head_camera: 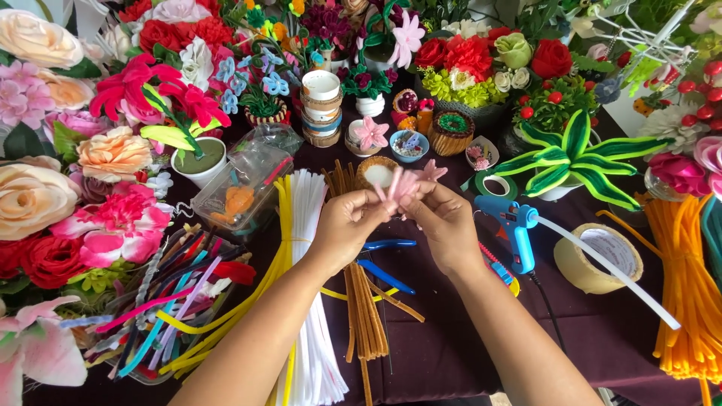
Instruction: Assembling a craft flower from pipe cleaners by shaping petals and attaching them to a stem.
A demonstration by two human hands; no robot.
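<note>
**Above the worktop's middle, two hands pinch a small pink flower**

Over the dark purple worktop, a pink pipe-cleaner flower sits raised between both hands. The left hand and right hand are closed around its base, fingertips pinched on the stems from either side. My judgement: the thin petals could bend out of shape or slip if the pinch tightens or twists unevenly, and the blue glue gun, just beside the right wrist with its white stick jutting out, could be knocked by a forearm.

Below the hands lie brown pipe cleaners and blue-handled pliers; a white bundle and yellow ones lie to the left. A clear plastic box holds something orange. A beige tape roll lies right, a green roll behind the gun.
</note>
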